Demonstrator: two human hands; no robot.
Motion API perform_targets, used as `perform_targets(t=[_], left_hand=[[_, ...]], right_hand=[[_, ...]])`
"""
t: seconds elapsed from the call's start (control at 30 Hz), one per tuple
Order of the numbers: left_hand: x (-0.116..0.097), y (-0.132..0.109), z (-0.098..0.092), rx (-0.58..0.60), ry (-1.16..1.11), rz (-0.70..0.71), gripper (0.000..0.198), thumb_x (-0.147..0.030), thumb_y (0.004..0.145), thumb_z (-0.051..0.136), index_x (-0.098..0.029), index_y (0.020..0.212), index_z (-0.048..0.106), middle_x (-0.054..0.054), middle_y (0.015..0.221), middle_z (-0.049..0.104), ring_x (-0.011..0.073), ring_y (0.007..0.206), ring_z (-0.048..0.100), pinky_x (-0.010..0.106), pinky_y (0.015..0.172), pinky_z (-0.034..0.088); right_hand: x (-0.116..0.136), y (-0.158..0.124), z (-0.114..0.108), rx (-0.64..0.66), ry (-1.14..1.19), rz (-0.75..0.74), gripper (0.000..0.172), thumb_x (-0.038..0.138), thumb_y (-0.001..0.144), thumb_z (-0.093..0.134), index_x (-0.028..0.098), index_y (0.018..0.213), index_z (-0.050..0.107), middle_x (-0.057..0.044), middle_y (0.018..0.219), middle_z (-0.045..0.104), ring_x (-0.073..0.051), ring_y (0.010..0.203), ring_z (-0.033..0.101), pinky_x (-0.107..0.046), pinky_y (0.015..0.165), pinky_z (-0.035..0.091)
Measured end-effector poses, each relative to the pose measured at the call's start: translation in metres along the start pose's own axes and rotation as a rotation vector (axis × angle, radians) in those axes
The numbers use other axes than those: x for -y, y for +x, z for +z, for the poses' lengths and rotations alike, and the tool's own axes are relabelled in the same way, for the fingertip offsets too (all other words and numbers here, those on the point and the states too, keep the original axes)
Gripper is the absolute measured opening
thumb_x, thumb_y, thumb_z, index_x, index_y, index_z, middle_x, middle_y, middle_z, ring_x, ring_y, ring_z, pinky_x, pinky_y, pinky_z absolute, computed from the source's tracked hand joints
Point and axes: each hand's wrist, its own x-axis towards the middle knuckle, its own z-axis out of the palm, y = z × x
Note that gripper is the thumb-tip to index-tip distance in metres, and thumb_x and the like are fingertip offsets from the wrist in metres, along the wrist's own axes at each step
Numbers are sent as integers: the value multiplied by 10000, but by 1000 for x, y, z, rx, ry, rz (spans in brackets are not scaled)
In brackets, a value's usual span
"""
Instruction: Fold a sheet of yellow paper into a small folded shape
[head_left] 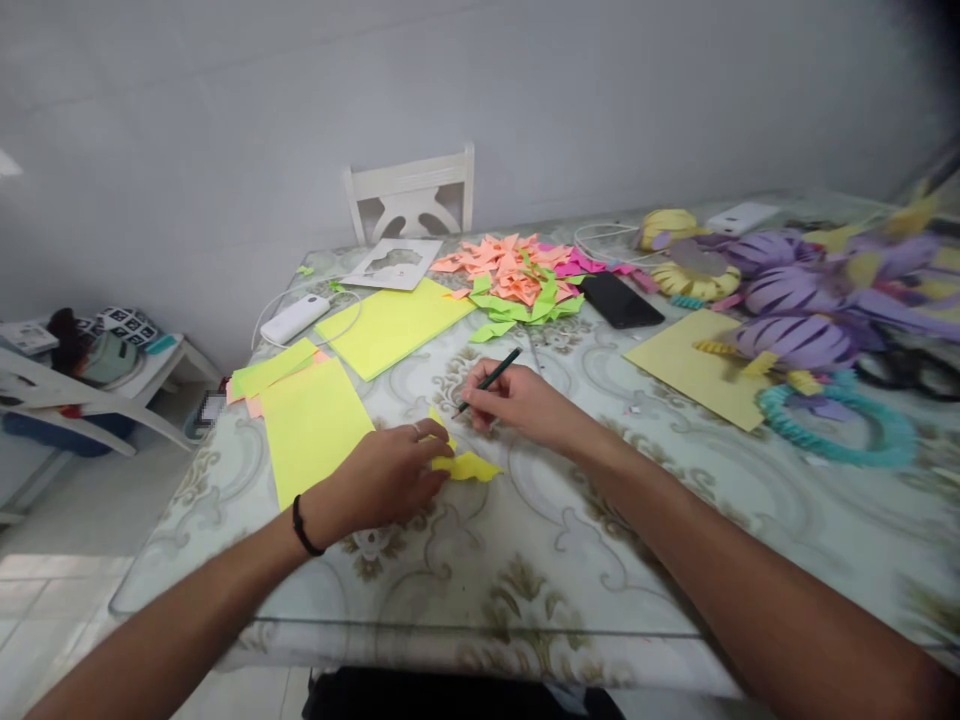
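My right hand grips a dark pencil near its lower end, the tip pointing down at the table. Just left of it, my left hand, with a ring and a black wristband, holds a small folded yellow paper piece against the tabletop. Its fingers cover part of that piece. The pencil tip is close to the paper's upper point; I cannot tell if they touch. A yellow sheet lies partly under my left hand and forearm.
Behind my hands lie a yellow paper stack and a pile of orange and green folded papers. A black phone rests beside the pile. Purple paper crafts, a turquoise ring and black scissors crowd the right side.
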Motion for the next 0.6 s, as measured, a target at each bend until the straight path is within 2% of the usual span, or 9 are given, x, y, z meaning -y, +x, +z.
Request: perform_targets(t=[0.1,0.17,0.27,0.33,0.47,0.6], left_hand=[[-9,-3,4,57,108,-27,208,-205,972,546,-213,1097,711,63,1235,711,208,905,739,313,723,570],[-18,-10,5,95,137,-9,200,-218,974,549,-210,1083,716,72,1208,719,213,902,739,321,729,586],[-32,-34,9,70,104,-5,319,-176,942,571,-212,1247,656,76,1259,709,247,999,720,393,859,606],[-41,-56,14,22,39,2,447,-168,927,590,-239,1369,579,63,1359,673,267,1136,673,438,970,582],[-56,-93,26,-83,-74,-90,441,-160,973,550,-268,1400,547,66,1428,629,248,1191,630,448,1018,561],[-65,-101,33,-215,-124,-128,364,-145,962,570,-256,1304,631,97,1406,622,263,1218,616,462,1014,561]], right_hand=[[10,-4,4,8,99,25,287,429,826,725,189,832,568,4,666,660,-123,544,589,-252,560,499],[21,-13,8,37,46,17,271,425,856,706,174,830,609,-16,712,675,-118,563,588,-248,560,504],[35,-38,17,56,-106,-45,188,364,909,666,179,875,662,-19,771,694,-117,604,613,-240,592,516],[37,-61,26,60,-148,-33,141,335,924,654,196,905,670,-3,740,682,-121,591,620,-234,573,517],[19,-105,46,-56,-176,-23,149,341,960,628,218,918,702,-18,827,730,-137,657,668,-233,597,535],[-4,-130,68,-200,-142,-166,198,356,1002,563,242,974,723,-19,825,754,-165,718,720,-251,638,552]])
